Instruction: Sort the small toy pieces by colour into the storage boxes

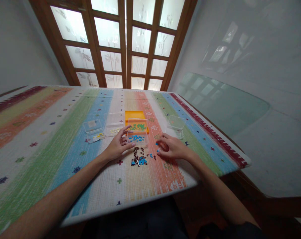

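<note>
My left hand [117, 146] rests at the left side of a clear plastic box [147, 142] that holds small blue bricks [137, 138]. Its thumb and index finger are spread apart, reaching along the box. To the right, my right hand [174, 147] is low over the tablecloth, fingers curved, with a gap between thumb and index finger. Small blue pieces [157, 151] lie by its fingertips; whether it touches them is unclear. Between the hands is a loose pile of brown bricks [136, 154] and blue ones, with a thin white piece [138, 163] on top.
Behind the blue bricks, green bricks [139, 127] sit in another clear box by an orange tray [135, 115]. Leftward stand open boxes with pale pieces [114, 130] and yellow pieces [100, 135]. An open clear box [176, 122] lies beyond my right hand. The striped tablecloth [98, 189] ends near my body.
</note>
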Motion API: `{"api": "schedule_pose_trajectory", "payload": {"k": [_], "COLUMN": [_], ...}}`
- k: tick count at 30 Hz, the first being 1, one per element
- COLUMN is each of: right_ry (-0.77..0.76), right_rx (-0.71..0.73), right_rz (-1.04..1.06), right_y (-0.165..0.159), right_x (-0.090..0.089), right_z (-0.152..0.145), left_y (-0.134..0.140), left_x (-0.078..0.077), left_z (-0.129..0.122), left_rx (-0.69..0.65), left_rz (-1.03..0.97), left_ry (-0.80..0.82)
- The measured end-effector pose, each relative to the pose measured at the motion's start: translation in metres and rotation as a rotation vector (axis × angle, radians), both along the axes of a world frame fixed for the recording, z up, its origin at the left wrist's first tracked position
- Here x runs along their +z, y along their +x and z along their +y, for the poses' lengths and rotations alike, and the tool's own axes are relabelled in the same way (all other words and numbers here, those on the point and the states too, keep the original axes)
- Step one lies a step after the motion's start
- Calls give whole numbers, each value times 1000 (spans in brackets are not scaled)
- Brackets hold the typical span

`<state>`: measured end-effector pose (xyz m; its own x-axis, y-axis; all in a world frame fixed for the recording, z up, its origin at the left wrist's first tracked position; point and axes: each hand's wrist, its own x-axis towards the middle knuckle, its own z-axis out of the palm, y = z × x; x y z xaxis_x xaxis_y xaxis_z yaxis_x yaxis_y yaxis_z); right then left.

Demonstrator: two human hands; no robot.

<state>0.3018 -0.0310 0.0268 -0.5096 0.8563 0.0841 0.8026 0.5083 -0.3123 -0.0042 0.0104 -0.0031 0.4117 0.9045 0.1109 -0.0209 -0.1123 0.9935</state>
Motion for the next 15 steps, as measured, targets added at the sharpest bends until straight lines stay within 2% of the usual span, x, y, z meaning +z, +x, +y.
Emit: {"api": "schedule_pose_trajectory", "payload": {"k": [15], "right_ry": [-85], "right_rx": [-18], "right_rz": [-60], "right_y": [-7], "right_x": [6], "right_z": [0], "left_y": [-1], "left_x": [-3], "left_z": [1], "left_rx": [-13], "left_rz": [-17], "left_ry": [-1]}}
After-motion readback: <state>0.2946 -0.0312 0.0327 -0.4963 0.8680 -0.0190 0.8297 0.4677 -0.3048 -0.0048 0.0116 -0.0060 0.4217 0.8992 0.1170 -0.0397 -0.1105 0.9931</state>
